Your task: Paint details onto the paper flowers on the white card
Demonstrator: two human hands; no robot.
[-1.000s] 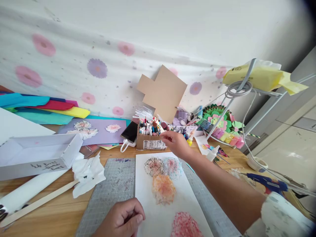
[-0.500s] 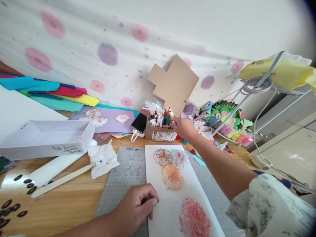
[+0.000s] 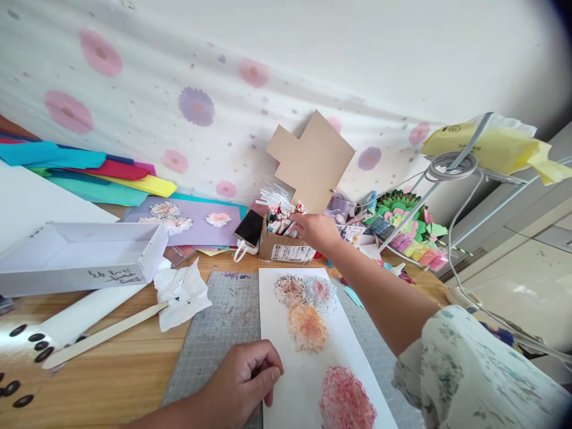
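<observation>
At the pen-filled cardboard box (image 3: 286, 249), my right hand (image 3: 315, 231) has its fingers bent among the pens on the right side; its fingertips and anything between them are too small to make out. My left hand (image 3: 250, 378) rests with curled fingers over the left edge of a white paper (image 3: 290, 381), and nothing shows in it. The paper bears black, blue, orange and red blossom prints. Beneath it lies a grey cutting mat (image 3: 210, 333).
Left are an open white box (image 3: 80, 280), a wooden stick (image 3: 107, 333), crumpled tissue (image 3: 183, 295) and black oval pieces. A phone (image 3: 249, 227) lies beside the pen box. A metal rack and paper flowers stand right.
My right hand has moved slightly left, deeper over the pens, and some pens now lean differently. My left hand stays curled at the paper's edge. The view has shifted a little.
</observation>
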